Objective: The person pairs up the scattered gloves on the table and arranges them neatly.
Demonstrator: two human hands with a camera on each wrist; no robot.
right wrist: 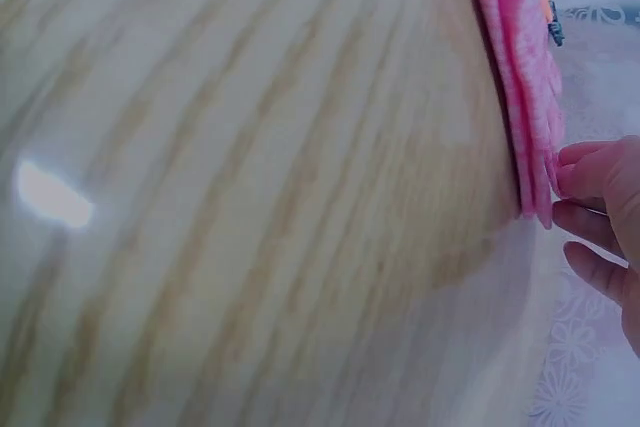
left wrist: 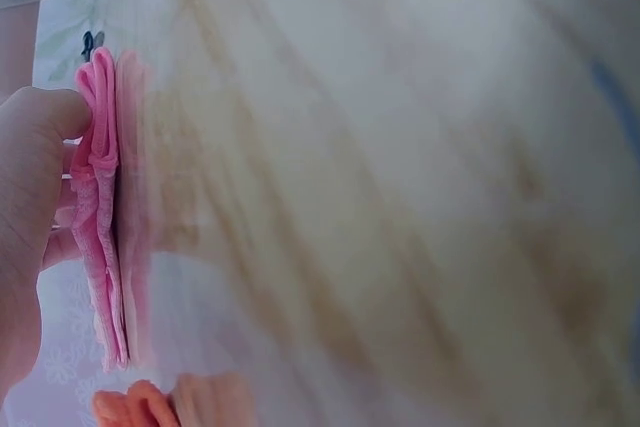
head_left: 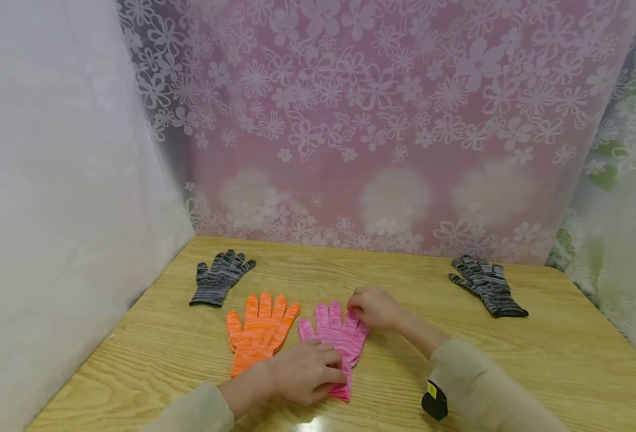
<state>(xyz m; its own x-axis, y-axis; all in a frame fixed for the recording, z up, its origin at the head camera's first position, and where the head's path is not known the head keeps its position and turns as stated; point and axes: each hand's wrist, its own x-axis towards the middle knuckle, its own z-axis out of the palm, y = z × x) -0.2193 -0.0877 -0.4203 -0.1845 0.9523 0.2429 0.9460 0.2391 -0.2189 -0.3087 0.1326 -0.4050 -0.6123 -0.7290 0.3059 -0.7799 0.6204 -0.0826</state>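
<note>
Near the middle of the table (head_left: 161,354), the pink glove (head_left: 347,342) lies flat, its fingers pointing to the far side, just right of the orange glove (head_left: 258,336). The right hand (head_left: 376,308) pinches one glove fingertip at the far right; the left hand (head_left: 307,372) touches the near, cuff end with bent fingers, though whether it nips the cloth I cannot tell. With so small a hold, the knit could slip free, or that one finger could stretch if pulled while the cuff is pressed down. An uneven pull might skew the glove or fold a finger under. The left wrist passes close by the orange glove's near end, so a leftward sweep could drag that cuff askew
</note>
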